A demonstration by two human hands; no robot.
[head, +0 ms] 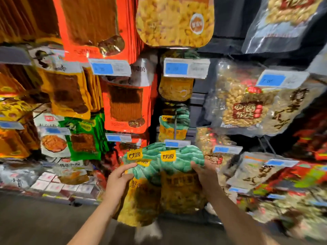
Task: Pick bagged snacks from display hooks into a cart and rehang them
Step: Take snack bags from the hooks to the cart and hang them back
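While both hands [120, 175] [203, 174] grip them, glossy green-and-yellow snack bags [177, 184] crinkle.

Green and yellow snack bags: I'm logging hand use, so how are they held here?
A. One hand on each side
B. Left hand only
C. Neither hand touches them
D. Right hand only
A: the left hand grips the left snack bag and the right hand grips the right snack bag.

Shop aisle, display wall [200, 96] was dark grey w/ rows of hooks top to btm. Blue-and-white price tags [185, 68] clipped at the hook ends (print too blurred to read). Floor [35, 223] was plain grey-brown, dim. Light came from above, glare on the packaging. Right edge badly smeared by blur.
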